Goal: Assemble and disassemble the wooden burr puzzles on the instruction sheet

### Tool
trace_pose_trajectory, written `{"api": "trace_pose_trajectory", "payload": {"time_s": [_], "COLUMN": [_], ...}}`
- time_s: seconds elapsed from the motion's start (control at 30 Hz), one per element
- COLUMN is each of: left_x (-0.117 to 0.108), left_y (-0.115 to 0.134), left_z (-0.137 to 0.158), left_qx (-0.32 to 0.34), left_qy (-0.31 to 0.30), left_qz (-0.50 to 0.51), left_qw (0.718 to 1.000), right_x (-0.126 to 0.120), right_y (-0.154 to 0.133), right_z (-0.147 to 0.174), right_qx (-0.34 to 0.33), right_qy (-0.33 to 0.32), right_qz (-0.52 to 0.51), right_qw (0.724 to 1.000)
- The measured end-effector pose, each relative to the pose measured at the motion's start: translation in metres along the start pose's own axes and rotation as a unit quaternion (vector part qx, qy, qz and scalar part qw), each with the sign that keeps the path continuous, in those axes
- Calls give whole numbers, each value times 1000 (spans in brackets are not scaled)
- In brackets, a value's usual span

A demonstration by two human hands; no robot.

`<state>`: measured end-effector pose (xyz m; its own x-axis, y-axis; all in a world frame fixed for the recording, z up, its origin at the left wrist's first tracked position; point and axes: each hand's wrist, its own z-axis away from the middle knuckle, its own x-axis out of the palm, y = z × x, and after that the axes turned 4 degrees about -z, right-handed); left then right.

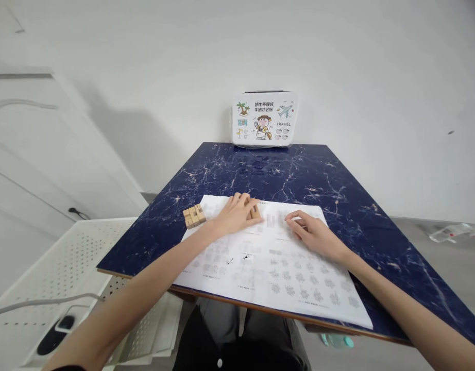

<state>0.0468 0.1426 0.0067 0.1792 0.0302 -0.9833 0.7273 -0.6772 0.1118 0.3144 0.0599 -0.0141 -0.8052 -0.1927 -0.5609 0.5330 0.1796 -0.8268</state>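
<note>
My left hand rests over the printed sheet, its fingers and thumb closed around a small wooden block piece. Part of that piece is hidden under the fingers. To the left of the hand, a second wooden block puzzle of small notched cubes lies at the sheet's left edge. My right hand lies on the sheet's right part, fingers loosely bent and apart, with nothing seen in them. The sheet carries rows of small grey diagrams and print too fine to read.
Dark blue marbled table under the sheet. A white case with cartoon pictures stands upright at its back edge, against the wall. A white perforated shelf with a cable adjoins on the left. Bottles lie on the floor.
</note>
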Motion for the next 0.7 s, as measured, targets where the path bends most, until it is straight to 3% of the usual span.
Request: {"api": "trace_pose_trajectory", "payload": {"time_s": [0.2, 0.37, 0.53, 0.7], "left_x": [-10, -32, -46, -27], "left_y": [-55, -84, -95, -94], "left_z": [13, 52, 111, 142], "left_qx": [-104, -153, -188, -210], "left_qy": [6, 0, 49, 66], "left_qz": [-44, -33, -11, 14], "left_qw": [994, 988, 981, 975], "right_x": [0, 0, 1, 2], "right_y": [-3, 0, 3, -1], "right_z": [2, 3, 3, 4], "right_qx": [-3, -2, -3, 5], "right_qy": [-8, -12, -14, -12], "right_qz": [14, 22, 35, 24], "right_qw": [1000, 1000, 999, 1000]}}
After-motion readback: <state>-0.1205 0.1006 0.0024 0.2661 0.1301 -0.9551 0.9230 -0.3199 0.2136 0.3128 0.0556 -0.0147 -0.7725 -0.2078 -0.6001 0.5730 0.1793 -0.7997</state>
